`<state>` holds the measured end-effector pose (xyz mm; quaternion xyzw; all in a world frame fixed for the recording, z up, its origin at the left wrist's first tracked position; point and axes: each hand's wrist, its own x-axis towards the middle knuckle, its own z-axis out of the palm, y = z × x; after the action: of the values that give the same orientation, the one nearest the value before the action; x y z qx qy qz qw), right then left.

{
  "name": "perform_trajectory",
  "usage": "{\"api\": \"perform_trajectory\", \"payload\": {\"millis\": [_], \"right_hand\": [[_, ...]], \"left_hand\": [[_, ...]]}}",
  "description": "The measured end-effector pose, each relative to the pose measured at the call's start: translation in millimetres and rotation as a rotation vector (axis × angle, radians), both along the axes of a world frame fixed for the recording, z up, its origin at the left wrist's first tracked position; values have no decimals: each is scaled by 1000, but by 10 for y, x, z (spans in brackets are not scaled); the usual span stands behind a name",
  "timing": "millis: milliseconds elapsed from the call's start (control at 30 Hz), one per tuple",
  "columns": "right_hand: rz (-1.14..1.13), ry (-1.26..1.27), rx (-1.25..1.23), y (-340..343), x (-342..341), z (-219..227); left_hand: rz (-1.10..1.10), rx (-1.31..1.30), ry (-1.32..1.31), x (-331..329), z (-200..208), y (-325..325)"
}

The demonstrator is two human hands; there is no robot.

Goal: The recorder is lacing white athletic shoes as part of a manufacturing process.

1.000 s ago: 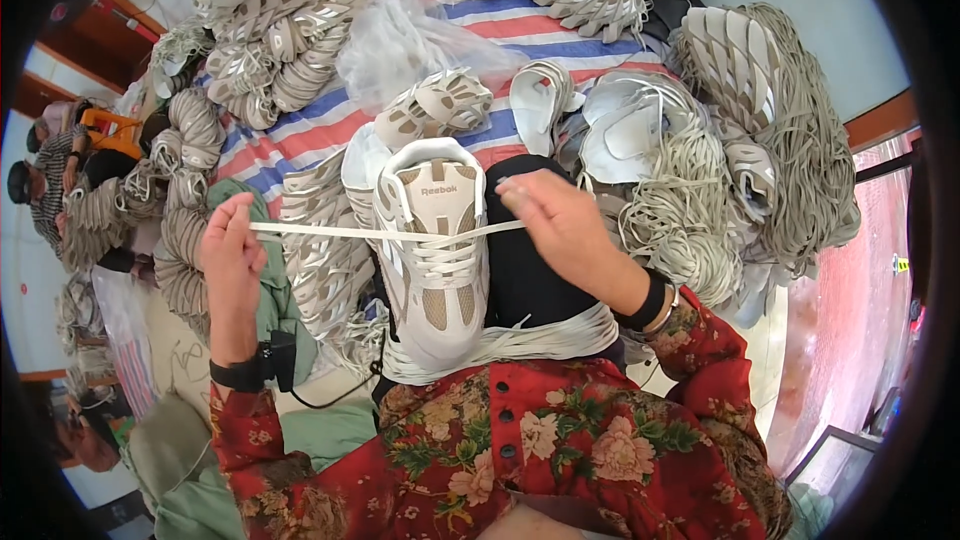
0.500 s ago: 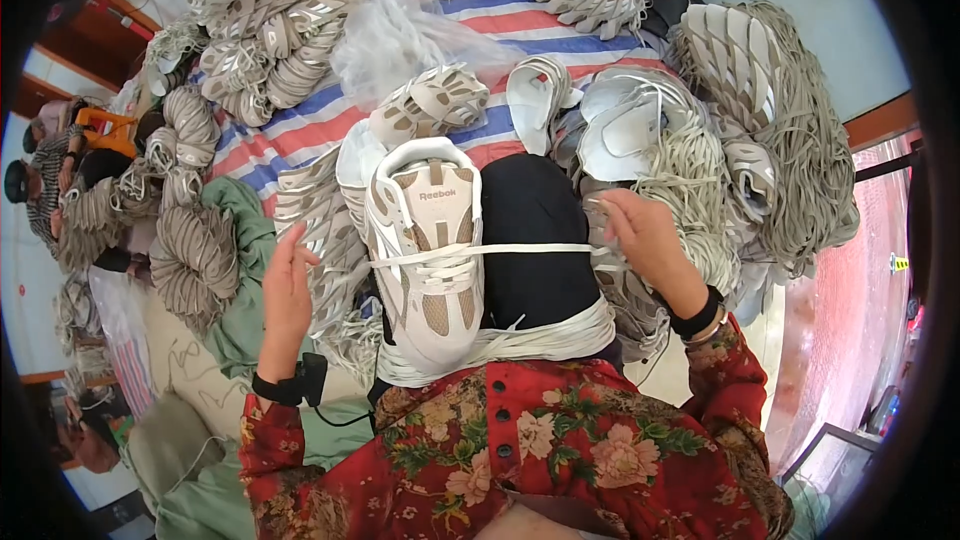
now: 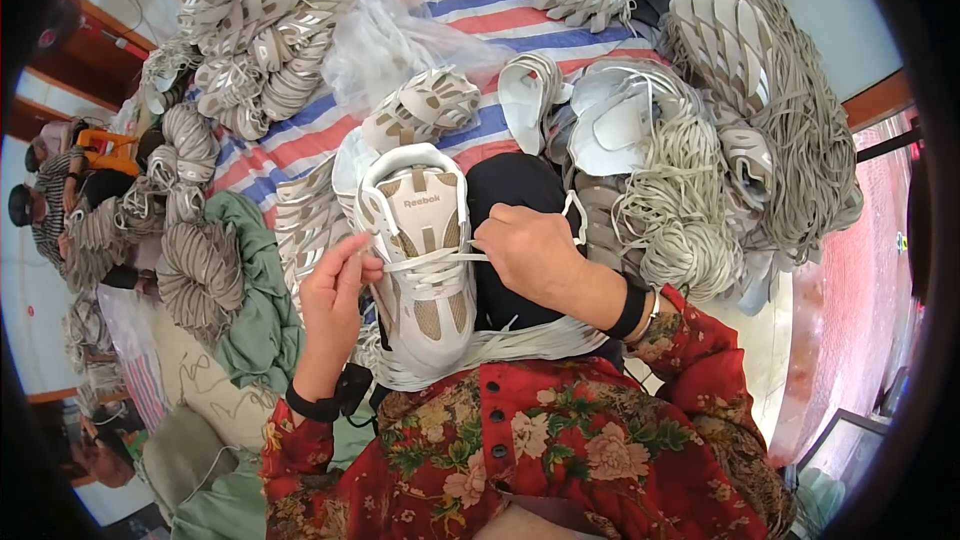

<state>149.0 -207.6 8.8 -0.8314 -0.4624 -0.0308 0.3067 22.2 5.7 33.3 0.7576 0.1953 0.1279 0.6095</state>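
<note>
A beige-and-white shoe rests on my left thigh, its opening away from me and its toe toward my body. Cream shoelaces cross its front. At the shoe's left side, my left hand pinches one lace end between thumb and fingertips. Just right of the shoe, my right hand is closed on the other end, held over my black-trousered right leg. A loose lace loop sticks up behind that hand. A bundle of pale laces lies across my lap.
Strung bundles of shoe uppers and hanks of laces lie at right. More uppers and a clear plastic bag are on the striped sheet. Green cloth is at left. Other people sit at far left.
My right hand has come in leftward from the far side of my right leg to the shoe's edge. My left hand has moved right, up against the shoe.
</note>
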Motion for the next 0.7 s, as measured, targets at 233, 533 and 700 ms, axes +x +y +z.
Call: {"api": "perform_trajectory", "payload": {"millis": [233,533,700], "right_hand": [[23,15,-86,84,37,4],[225,203,-238,63,180,152],[226,179,-208,65,210,149]], "left_hand": [[-94,-247,149,-58,-35,119],[-109,-42,112,49,-69,48],[-19,-49,176,105,-81,66]]}}
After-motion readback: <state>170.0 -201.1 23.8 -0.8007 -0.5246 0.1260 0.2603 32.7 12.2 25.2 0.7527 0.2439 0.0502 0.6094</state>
